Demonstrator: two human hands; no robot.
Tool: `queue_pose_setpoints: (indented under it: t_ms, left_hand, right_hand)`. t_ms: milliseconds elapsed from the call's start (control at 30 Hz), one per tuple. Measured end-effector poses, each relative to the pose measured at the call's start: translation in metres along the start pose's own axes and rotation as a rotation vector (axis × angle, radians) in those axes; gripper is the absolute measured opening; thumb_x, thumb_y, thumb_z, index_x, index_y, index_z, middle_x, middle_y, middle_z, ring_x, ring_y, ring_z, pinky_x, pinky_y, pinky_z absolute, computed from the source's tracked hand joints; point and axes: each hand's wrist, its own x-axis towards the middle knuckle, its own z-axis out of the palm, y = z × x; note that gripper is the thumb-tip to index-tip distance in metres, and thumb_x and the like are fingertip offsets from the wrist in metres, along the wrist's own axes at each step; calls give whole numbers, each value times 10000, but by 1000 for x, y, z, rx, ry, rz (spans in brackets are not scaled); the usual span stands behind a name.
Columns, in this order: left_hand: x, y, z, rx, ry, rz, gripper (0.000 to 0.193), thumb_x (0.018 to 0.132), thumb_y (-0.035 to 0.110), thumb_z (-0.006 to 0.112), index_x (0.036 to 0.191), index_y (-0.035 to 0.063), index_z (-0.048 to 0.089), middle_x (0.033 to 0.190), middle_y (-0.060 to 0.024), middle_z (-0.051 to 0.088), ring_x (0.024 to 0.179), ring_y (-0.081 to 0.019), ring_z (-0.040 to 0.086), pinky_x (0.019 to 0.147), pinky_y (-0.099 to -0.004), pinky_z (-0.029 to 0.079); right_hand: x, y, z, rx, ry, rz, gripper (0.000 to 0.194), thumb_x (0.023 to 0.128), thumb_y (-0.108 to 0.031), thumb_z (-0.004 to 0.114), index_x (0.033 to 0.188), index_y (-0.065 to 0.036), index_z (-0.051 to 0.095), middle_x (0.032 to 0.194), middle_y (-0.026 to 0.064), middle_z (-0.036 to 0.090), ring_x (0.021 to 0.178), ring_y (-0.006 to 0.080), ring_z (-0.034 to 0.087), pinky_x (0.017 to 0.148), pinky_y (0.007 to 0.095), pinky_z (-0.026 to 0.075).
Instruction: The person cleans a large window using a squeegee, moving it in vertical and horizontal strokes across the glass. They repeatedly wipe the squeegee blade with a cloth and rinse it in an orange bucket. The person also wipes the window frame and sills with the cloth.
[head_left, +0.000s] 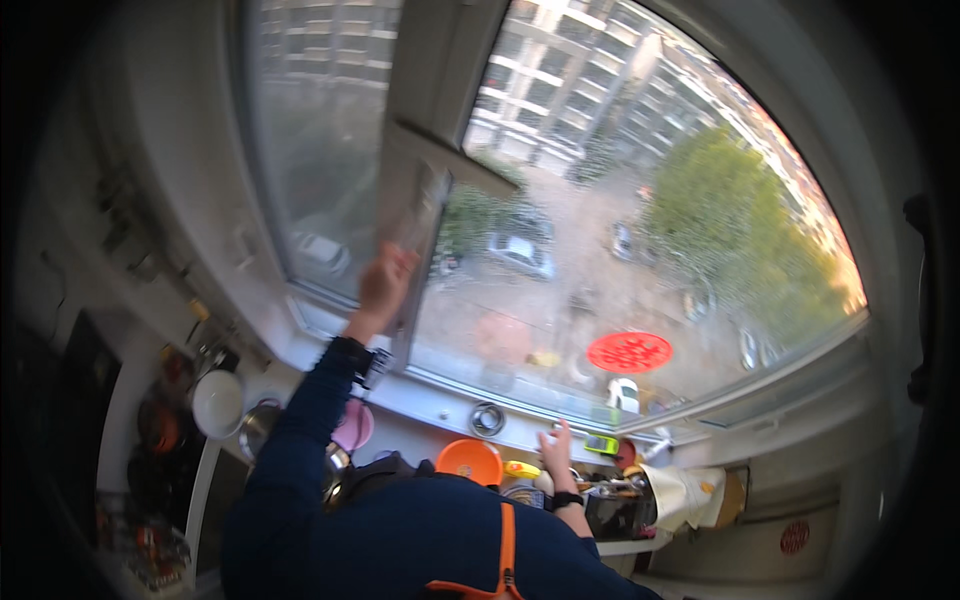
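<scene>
My left hand (385, 283), blurred by motion, is raised in front of the window's upright frame. Its fingers are closed around the lower end of what looks like a window squeegee (459, 159); the handle is too blurred to trace fully. The long bar of this tool lies slanted across the frame and the edge of the right-hand window pane (525, 300). Lower down, my right hand (556, 450) hangs at the window sill (442, 397), fingers apart and nothing seen in it. A red round paper decoration (630, 352) is on the glass.
On the sill stands a round metal dish (487, 418). Below it are an orange basin (470, 461), a yellow object (521, 470) and a bright green object (601, 444). A pink basin (354, 424) and a white bowl (217, 403) sit left; a pale cloth-like cover (682, 495) is right.
</scene>
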Motion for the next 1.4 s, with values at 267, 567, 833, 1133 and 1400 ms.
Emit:
queue_pose_setpoints:
  t_ms: [267,567,833,1133,1400]
  left_hand:
    - [-71,4,29,-244,-97,-135,302,1005,305,634,1039,21,537,945,-179,732,895,-365,717,708,-424,552]
    - [65,66,-3,-197,203,96,351,1001,394,626,986,51,559,879,-180,708,816,-414,682,649,-427,528]
    - [-82,-43,-29,-173,-61,-203,463,983,493,615,1093,53,520,855,-192,700,796,-409,697,656,-458,538]
    - [54,-72,-127,-117,-96,-296,588,981,606,538,993,19,549,749,-195,661,765,-411,671,663,-452,531]
    - [238,11,-195,-305,-44,-92,651,976,670,496,958,28,605,552,-39,547,436,-134,545,459,-316,469]
  right_hand:
    - [-21,27,-66,-34,63,111,743,892,-122,723,1515,-27,329,1139,169,494,889,254,597,592,319,609]
    - [-23,-33,-34,78,-91,119,757,922,-141,708,1548,-94,284,1129,131,474,700,215,648,520,312,568]
    - [-53,12,-58,25,-26,99,786,893,-120,715,1520,11,260,904,127,610,569,204,639,488,350,531]
    - [-22,23,-33,-50,-103,143,785,889,-188,736,1514,-12,296,1167,201,505,836,298,643,701,397,568]
    - [-16,-22,-10,5,-182,159,776,920,-179,715,1540,-40,269,1204,173,451,759,249,660,542,327,595]
